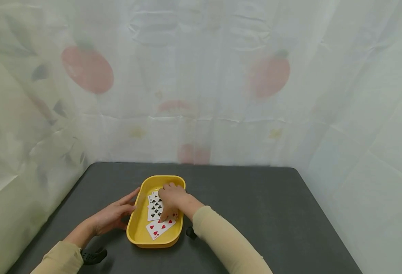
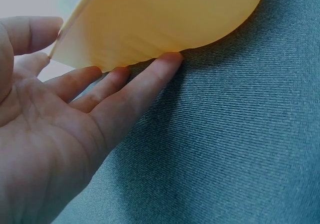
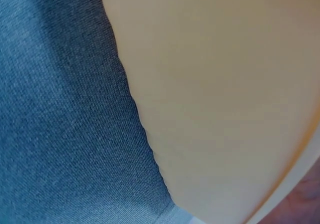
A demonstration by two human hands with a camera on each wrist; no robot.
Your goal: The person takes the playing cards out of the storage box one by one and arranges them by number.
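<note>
A yellow tray (image 1: pixel 137 224) sits on a dark grey table (image 1: pixel 272 213), near its front left part. In the tray lie playing cards: a clubs card (image 1: pixel 155 208) toward the middle and a hearts card (image 1: pixel 159 227) nearer the person, partly overlapping. The right hand (image 1: pixel 172 199) reaches into the tray from the right and rests on the cards, fingers bent down over them; whether it pinches a card cannot be told, since the fingertips are hidden. The left hand (image 1: pixel 113 217) lies relaxed against the tray's left outer wall, fingers straight, fingertips (image 2: pixel 167 59) touching the tray's underside edge where it meets the table. Both arms wear beige sleeves (image 1: pixel 221 239). A pale printed curtain (image 1: pixel 201 76) hangs behind the table.
</note>
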